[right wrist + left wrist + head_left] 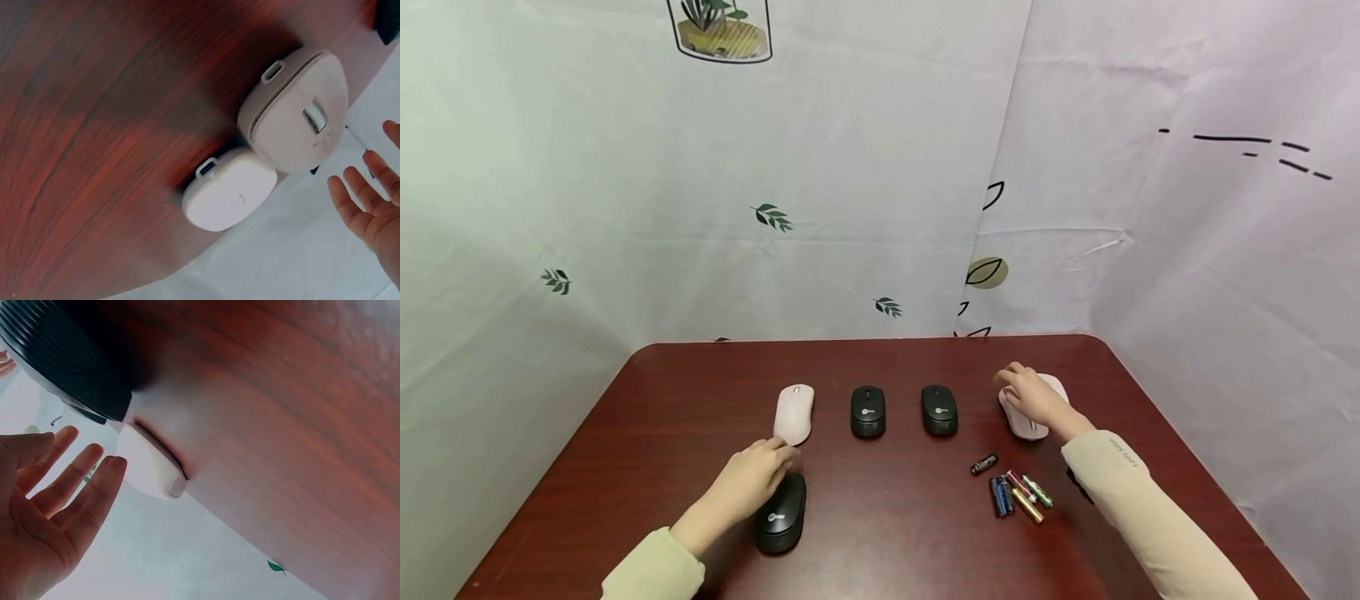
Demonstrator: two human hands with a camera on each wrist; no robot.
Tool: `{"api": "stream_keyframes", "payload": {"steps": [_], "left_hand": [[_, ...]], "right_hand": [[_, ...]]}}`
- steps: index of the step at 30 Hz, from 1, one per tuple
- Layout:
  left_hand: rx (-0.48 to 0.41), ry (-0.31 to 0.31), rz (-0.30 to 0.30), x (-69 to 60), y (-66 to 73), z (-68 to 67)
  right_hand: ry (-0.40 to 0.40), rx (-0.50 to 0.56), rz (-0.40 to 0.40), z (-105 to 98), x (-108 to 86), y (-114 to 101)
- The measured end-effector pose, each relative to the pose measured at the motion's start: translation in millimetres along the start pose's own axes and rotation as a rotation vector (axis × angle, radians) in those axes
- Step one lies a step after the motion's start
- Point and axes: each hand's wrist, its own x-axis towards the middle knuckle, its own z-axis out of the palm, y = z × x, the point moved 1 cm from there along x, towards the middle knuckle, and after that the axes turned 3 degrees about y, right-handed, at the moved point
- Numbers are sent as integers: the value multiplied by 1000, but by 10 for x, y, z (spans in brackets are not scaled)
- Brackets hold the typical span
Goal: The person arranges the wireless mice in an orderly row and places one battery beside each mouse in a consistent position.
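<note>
My left hand (747, 481) hovers over a black computer mouse (781, 515) at the front left, fingers loosely spread and holding nothing. In the left wrist view the fingers (94, 500) are apart from that mouse (69, 356). Just beyond them lies a white mouse (793, 414). At the right, my right hand (1037, 397) reaches over two pale mice lying side by side, partly hiding them. The right wrist view shows a pinkish mouse (300, 115) with a scroll wheel against a whiter mouse (230, 190). The right fingers (356, 200) are relaxed, gripping nothing.
Two more black mice (868, 412) stand in the middle of the dark red table (880, 533). Several batteries (1018, 493) lie grouped at the right, with a black battery (984, 464) apart from them. A pale patterned cloth (865, 167) hangs behind the table.
</note>
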Motion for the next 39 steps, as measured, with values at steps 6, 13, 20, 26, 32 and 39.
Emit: {"api": "stream_keyframes", "payload": {"steps": [6,13,20,26,32,39], "left_hand": [[-7,-48,0,-76,76,-34],[-41,-131,-20,-144,172,-119],[-105,-214,-19,-188,179,-180],[-114,-256,68,-261,127,-185],[-124,-275,72,-284,75,-198],[-168,-352,79,-285,60,-209]], "right_hand": [[-41,-21,-38,-15,3,82],[-125,-140,-75,-96,-58,167],[-225,-261,-163,-156,-131,219],[-204,-401,-318,-156,-162,244],[-131,-535,-437,-95,-147,308],[-157,-661,-563,-12,-147,334]]}}
